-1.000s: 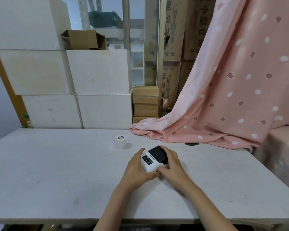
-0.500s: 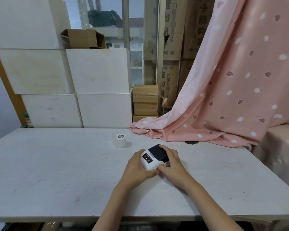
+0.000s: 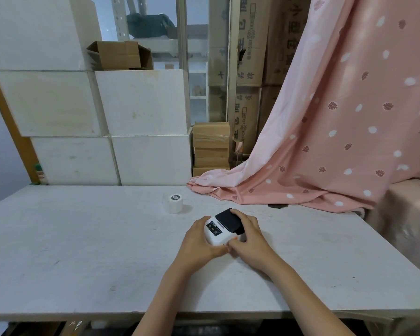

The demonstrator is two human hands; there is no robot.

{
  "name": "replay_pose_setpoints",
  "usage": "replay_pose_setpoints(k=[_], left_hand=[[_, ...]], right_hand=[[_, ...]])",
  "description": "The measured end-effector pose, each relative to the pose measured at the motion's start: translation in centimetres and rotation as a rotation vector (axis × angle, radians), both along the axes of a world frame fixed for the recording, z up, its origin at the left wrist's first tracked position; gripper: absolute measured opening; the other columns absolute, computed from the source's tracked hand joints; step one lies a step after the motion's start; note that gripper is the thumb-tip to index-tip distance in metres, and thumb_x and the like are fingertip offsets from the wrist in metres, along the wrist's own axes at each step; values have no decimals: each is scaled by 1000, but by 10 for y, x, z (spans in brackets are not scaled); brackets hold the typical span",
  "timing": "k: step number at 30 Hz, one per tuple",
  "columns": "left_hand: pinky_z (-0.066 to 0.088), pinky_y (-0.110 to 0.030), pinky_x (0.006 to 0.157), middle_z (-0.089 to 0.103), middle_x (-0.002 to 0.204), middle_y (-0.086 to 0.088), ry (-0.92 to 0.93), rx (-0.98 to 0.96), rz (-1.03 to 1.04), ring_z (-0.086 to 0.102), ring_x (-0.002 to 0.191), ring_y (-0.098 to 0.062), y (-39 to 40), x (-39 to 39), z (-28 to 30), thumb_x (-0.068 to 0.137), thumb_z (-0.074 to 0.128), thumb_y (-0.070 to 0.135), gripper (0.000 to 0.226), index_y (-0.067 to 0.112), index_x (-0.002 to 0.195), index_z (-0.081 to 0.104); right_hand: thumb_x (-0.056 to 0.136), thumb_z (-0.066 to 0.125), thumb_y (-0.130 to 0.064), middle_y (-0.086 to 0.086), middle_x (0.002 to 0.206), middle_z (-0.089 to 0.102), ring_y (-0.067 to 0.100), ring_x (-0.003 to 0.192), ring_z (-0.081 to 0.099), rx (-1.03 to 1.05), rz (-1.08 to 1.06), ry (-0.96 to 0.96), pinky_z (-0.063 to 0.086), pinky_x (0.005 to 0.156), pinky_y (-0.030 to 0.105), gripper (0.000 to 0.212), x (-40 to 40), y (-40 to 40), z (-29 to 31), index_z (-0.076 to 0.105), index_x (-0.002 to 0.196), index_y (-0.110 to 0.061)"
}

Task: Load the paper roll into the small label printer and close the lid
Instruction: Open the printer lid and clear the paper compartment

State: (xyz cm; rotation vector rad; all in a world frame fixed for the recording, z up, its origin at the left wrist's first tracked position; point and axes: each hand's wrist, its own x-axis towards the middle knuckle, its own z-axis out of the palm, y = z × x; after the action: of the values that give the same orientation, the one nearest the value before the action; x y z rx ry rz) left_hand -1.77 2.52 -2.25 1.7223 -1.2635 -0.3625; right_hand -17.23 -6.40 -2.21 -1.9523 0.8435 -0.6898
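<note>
The printer [image 3: 222,230] is gripped near the table's [image 3: 83,251] front middle, the left hand [image 3: 199,241] wrapped on its left side and the right hand [image 3: 249,238] on its right, by the dark lid [image 3: 229,220]. The paper roll [image 3: 173,202] stands apart, farther left. The body should be steadied while the lid catch is pressed and lifted.

White printer [image 3: 216,235], black lid down; white paper roll [image 3: 173,203] upright behind-left.
</note>
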Motion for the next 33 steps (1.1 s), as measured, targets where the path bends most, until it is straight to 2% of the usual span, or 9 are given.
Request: replay_pose_setpoints(k=[9,12,16,19,21,24,27,29,33], left_hand=[[54,-25,84,61,110,18,10,-14,-7,60,98,5,0,1,-2,58,87,45,64,45,113,55],[52,-24,87,60,114,18,16,-10,-17,59,103,5,0,3,-2,58,87,45,68,44,118,54],[46,-21,94,52,121,21,18,-3,-49,51,112,7,1,1,-1,57,88,54,79,41,126,52],[45,-20,95,52,122,20,5,-4,-54,47,114,11,2,0,0,57,85,64,79,41,125,52],[47,-21,93,53,120,20,12,6,-53,50,111,9,4,-1,3,55,85,65,76,45,121,54],[48,-21,89,55,116,21,29,9,-58,55,107,6,7,-4,9,55,87,61,68,48,114,56],[51,-22,85,58,111,20,49,8,-61,58,102,4,10,-6,12,54,89,56,61,49,106,59],[51,-21,81,59,108,18,61,13,-65,59,97,4,11,-6,14,54,90,52,57,48,102,61],[48,-17,79,60,107,19,67,9,-75,58,99,5,14,-9,17,56,91,48,54,49,102,62]], right_hand=[[79,67,-19,-16,134,36,10,85,63,-46,-6,25,50,81,16,82,-3,0,1,34,147,-51],[79,69,-21,-14,135,36,10,91,60,-35,25,62,48,87,18,83,-7,-2,5,33,147,-52],[72,77,-25,-13,137,38,6,115,54,53,105,96,47,94,24,89,-16,-13,19,35,145,-54],[75,82,-24,-5,138,36,9,117,56,20,183,206,53,96,25,95,-19,-24,34,30,150,-53],[75,86,-29,-9,141,31,9,114,56,-22,224,300,54,90,22,101,-19,-27,45,27,153,-49],[73,89,-33,-15,147,25,10,122,46,-112,286,440,44,103,24,106,-12,-30,60,24,157,-42],[69,90,-34,-14,147,35,11,131,44,-164,328,544,41,111,32,105,-4,-33,69,30,156,-38],[64,92,-34,-11,138,47,14,126,51,-174,335,562,46,108,37,96,-1,-35,71,42,146,-36],[61,95,-28,-11,122,58,11,109,60,-104,333,480,55,92,29,81,-7,-37,74,53,130,-35]])
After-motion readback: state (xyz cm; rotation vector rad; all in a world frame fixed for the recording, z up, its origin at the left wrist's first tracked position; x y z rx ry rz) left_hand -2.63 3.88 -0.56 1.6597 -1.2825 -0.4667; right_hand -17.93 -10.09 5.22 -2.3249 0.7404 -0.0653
